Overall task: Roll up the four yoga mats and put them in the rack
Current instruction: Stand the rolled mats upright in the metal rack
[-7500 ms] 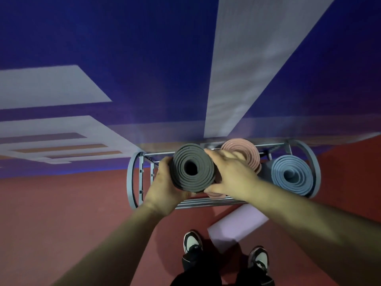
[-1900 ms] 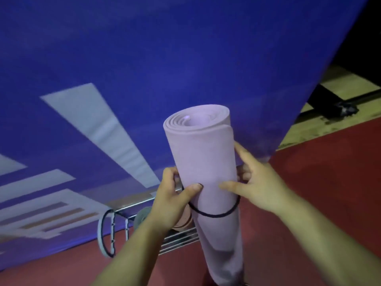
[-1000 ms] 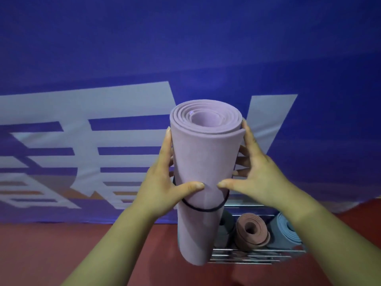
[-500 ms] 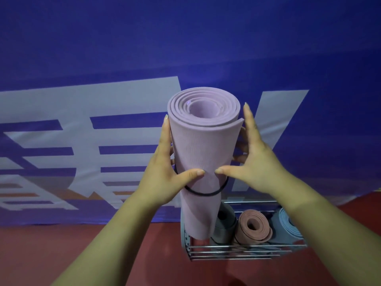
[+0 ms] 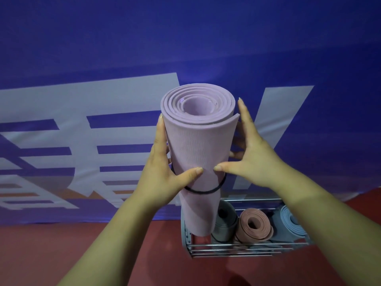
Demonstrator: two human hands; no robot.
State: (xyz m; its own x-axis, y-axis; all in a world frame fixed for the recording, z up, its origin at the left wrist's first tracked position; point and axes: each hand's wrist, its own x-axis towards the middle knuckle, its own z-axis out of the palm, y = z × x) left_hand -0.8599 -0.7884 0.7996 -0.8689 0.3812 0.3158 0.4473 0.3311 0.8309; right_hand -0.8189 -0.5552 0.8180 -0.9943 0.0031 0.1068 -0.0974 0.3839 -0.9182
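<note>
view: head, the only one
step: last of the four, I judge; the lilac mat point(image 5: 198, 153) is rolled and upright in front of me, over the left end of the rack point(image 5: 237, 249)
left hand point(image 5: 162, 178): clasps the roll's left side, thumb across the front, index straight up along it
right hand point(image 5: 253, 162): clasps the right side, thumb on the front, fingers round the back
black band point(image 5: 204, 190): loops the roll just under my thumbs
mat's lower end: overlaps the rack's left end; touching or not, cannot tell
rack contents: grey mat point(image 5: 224, 221), pink mat point(image 5: 253, 226), blue mat point(image 5: 292, 221), left to right, rolled, open ends up toward me
free slot: left of the grey mat, my guess
next move: lower the roll end-first into that gap, grip firm so the outer flap doesn't spring
</note>
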